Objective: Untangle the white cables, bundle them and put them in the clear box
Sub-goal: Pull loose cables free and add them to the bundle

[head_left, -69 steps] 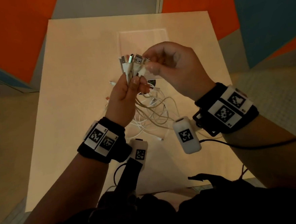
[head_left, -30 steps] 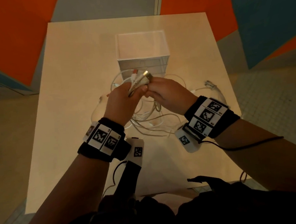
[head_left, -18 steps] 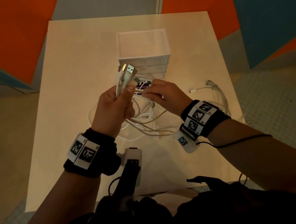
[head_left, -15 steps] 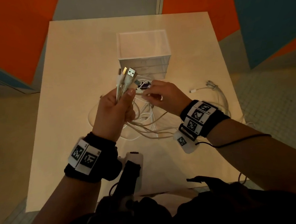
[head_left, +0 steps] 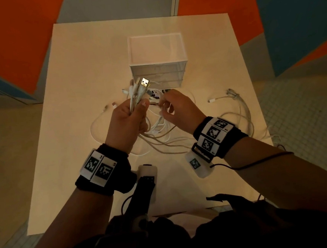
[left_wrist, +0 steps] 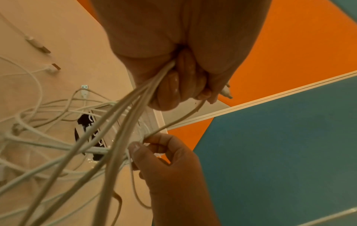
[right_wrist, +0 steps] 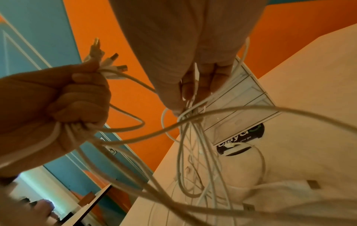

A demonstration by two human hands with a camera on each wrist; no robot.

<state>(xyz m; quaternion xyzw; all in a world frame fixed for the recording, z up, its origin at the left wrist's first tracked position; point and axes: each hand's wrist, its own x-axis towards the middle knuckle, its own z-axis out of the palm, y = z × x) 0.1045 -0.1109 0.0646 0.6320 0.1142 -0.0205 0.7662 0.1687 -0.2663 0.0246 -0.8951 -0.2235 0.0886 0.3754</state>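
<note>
My left hand (head_left: pixel 128 118) (left_wrist: pixel 179 85) (right_wrist: pixel 63 97) grips a fistful of white cables (head_left: pixel 137 90) (left_wrist: pixel 119 122) with their USB plugs sticking up above the thumb. Their loose lengths hang down in a tangle (head_left: pixel 159 137) (right_wrist: pixel 193 145) onto the table. My right hand (head_left: pixel 174 107) (left_wrist: pixel 154 146) (right_wrist: pixel 195 85) pinches cable strands just right of the left fist. The clear box (head_left: pixel 157 66) (right_wrist: pixel 241 97) stands open-topped right behind both hands.
A second bunch of white cable (head_left: pixel 239 107) lies near the table's right edge (head_left: pixel 263 120). Loose plug ends (head_left: pixel 109 106) (left_wrist: pixel 38 45) lie to the left of my hands. A black round sticker (right_wrist: pixel 243 137) sits on the table in front of the box.
The left hand came up with the plug ends pointing up, then eased slightly down. The right hand let go near the plugs and now pinches strands beside the fist.
</note>
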